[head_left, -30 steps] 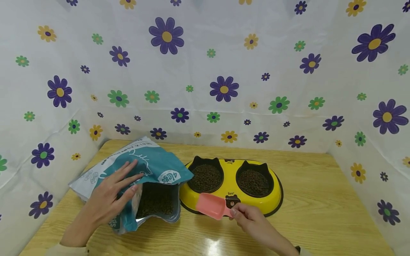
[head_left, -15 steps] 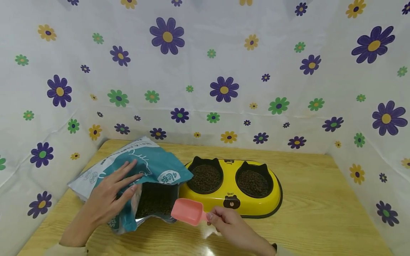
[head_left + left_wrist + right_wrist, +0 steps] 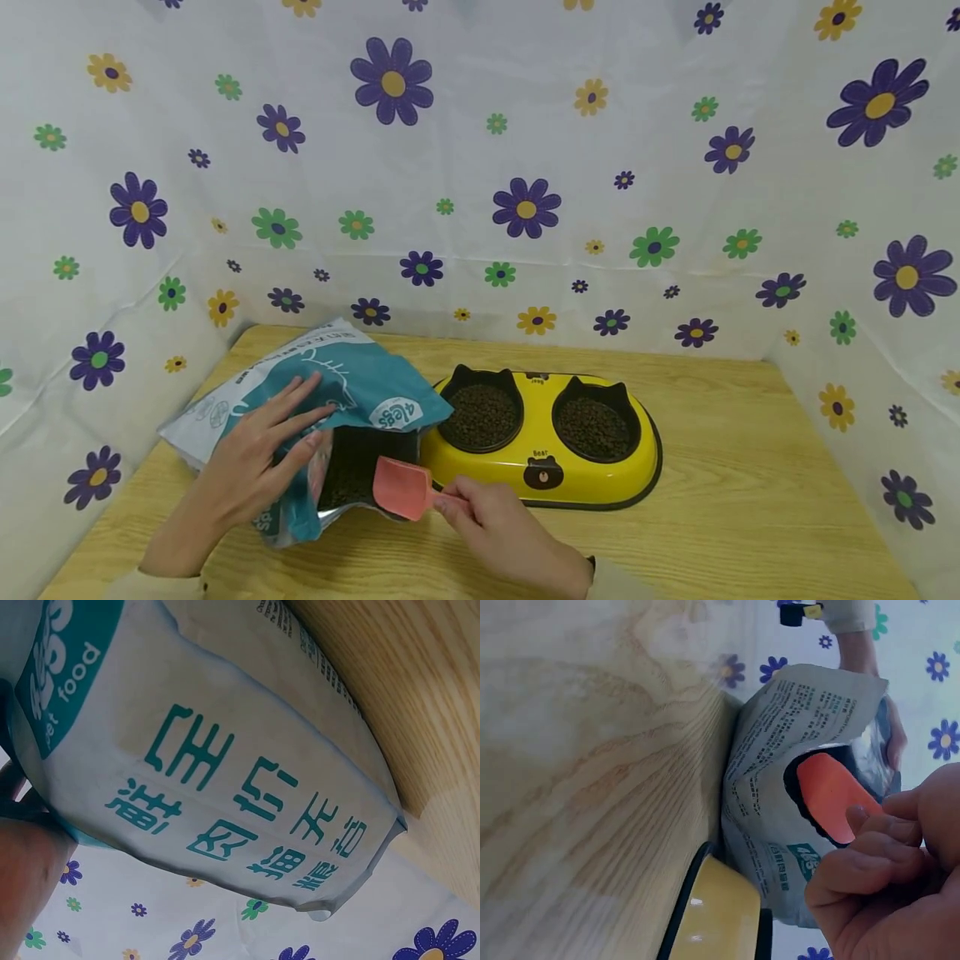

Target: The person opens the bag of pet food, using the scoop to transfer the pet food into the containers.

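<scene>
In the head view my left hand (image 3: 255,458) holds the teal and white pet food bag (image 3: 390,392) near its mouth, several fingers spread over the printed side. The bag lies tilted with its mouth facing me, dark kibble (image 3: 348,483) showing inside. My right hand (image 3: 502,525) grips a pink scoop (image 3: 402,487) by its handle. The scoop's blade is at the right side of the bag's mouth. From the right wrist, the scoop (image 3: 832,795) overlaps the dark opening. Printed lettering on the bag (image 3: 225,772) fills most of the left wrist view.
Right of the bag stands a yellow double pet bowl (image 3: 536,417), both black cat-eared dishes (image 3: 480,417) holding brown kibble. The wooden table (image 3: 720,467) extends to the right. A flower-patterned sheet (image 3: 465,167) hangs behind and at both sides.
My right hand has moved left with the scoop, from in front of the yellow double bowl to the bag's mouth. My left hand and the bag have stayed in place.
</scene>
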`<action>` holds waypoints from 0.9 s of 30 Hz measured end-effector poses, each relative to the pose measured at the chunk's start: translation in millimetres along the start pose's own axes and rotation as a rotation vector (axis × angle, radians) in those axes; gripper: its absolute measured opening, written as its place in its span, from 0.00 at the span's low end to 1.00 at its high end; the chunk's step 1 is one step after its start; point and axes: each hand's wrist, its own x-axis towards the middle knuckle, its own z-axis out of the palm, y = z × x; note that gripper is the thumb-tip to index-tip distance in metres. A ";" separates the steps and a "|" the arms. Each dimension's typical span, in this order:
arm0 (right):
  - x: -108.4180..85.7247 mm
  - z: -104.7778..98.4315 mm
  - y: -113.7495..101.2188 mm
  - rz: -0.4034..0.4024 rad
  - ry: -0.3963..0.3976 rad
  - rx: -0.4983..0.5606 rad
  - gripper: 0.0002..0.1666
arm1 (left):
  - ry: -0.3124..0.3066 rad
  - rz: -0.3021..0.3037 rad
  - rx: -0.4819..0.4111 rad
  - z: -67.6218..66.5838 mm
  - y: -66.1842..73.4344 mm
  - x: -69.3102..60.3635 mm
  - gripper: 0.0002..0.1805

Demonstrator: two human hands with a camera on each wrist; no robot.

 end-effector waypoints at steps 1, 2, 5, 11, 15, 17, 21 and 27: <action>1.8 1.9 -1.1 -0.022 0.009 -0.056 0.19 | -0.001 0.001 -0.002 0.2 -0.2 0.2 0.21; 3.6 3.8 -1.9 -0.045 0.020 -0.119 0.18 | -0.002 0.001 -0.002 0.4 -0.3 0.4 0.21; 8.0 8.1 -3.9 -0.093 0.047 -0.319 0.17 | -0.003 0.002 -0.004 1.0 -0.4 0.9 0.21; 14.4 19.4 -2.3 -0.266 0.164 -0.754 0.12 | 0.001 0.002 0.001 0.9 -0.7 0.2 0.21; 20.1 25.0 -5.1 -0.309 0.188 -0.971 0.12 | 0.004 0.000 0.001 0.4 -0.6 0.5 0.21; 23.9 26.8 -4.9 -0.332 0.200 -1.045 0.12 | 0.004 -0.002 0.003 0.5 -0.2 0.3 0.21; 31.5 29.4 -1.8 -0.369 0.227 -1.100 0.11 | 0.006 -0.005 0.005 0.9 0.9 -0.4 0.21; 37.4 32.2 -2.0 -0.314 0.155 -1.014 0.10 | 0.010 -0.004 0.000 0.0 1.1 0.3 0.21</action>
